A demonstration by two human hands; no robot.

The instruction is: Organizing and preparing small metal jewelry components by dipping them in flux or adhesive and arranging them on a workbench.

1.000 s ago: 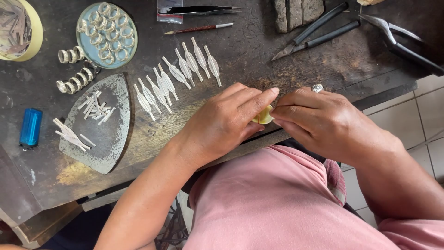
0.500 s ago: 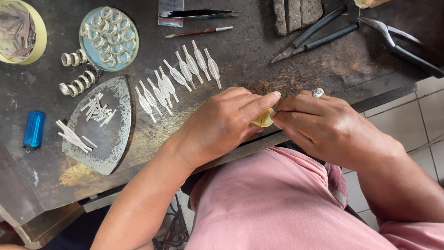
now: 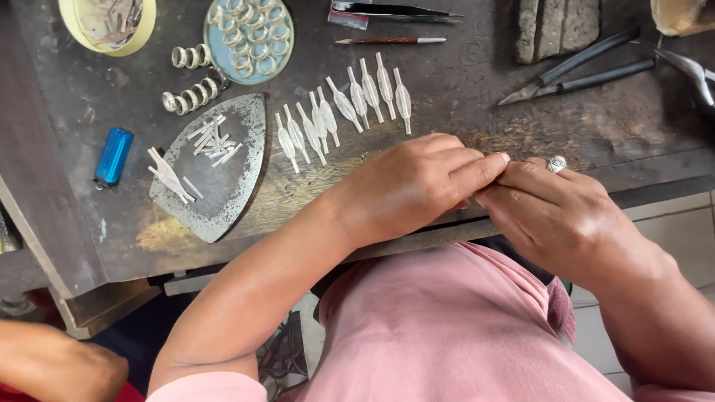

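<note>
Both hands meet at the counter's [image 3: 447, 74] near edge: left hand [image 3: 417, 186] and right hand [image 3: 558, 216], fingers pinched together tip to tip. Whatever they grip is hidden between them. It looks like fine shaping work, calling next for a steady pinch. Just beyond lie a row of silver leaf-shaped pieces [image 3: 342, 112], rings [image 3: 190, 97] and pliers [image 3: 581, 74]; pale floor tiles [image 3: 670, 223] show on the right

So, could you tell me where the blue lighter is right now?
The blue lighter lies at the workbench's left side, just left of the iron-shaped metal plate.
</note>
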